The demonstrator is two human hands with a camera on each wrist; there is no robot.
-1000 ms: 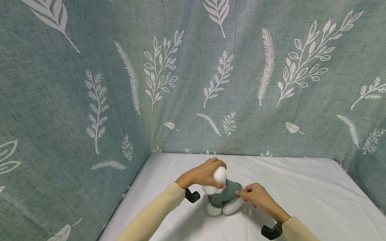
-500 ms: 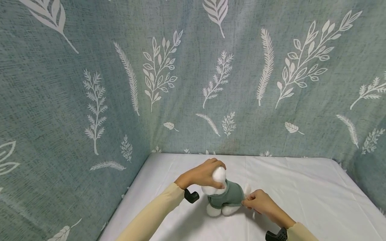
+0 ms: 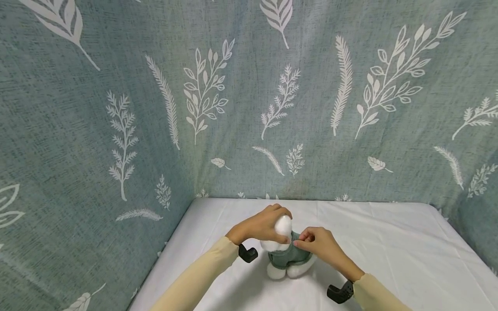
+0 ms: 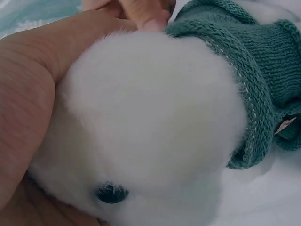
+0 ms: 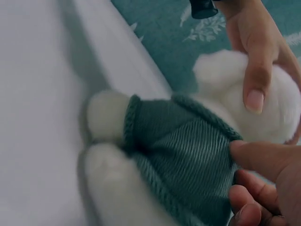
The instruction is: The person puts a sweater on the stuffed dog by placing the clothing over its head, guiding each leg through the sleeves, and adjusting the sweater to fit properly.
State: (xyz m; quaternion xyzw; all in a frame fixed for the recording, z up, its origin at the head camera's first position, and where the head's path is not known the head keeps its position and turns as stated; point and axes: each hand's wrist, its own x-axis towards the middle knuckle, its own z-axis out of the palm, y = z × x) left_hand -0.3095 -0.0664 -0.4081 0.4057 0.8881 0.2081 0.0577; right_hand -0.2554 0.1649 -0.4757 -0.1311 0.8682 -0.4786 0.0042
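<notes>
A white plush animal (image 3: pixel 276 271) in a green knitted sweater (image 3: pixel 285 258) stands on the white-covered surface, its stubby legs showing below the hem. My left hand (image 3: pixel 264 223) grips its head (image 4: pixel 155 103) from above and behind. One shiny black eye (image 4: pixel 112 193) shows in the left wrist view. At the neck end of the sweater, my right hand (image 3: pixel 322 247) pinches the knit near the collar, thumb (image 5: pixel 256 155) on the outside and the other fingers curled below. The right hand hides the toy's rear in the head view.
A white cloth (image 3: pixel 389 250) covers the bed-like surface. Green-blue curtains (image 3: pixel 241 103) with white leaf prints hang along its back and sides. Each wrist wears a black camera mount (image 3: pixel 340 293).
The right hand pulled the sweater's rear hem down toward the tail, let go of it, then moved left and up to the collar. The left hand stays on the head.
</notes>
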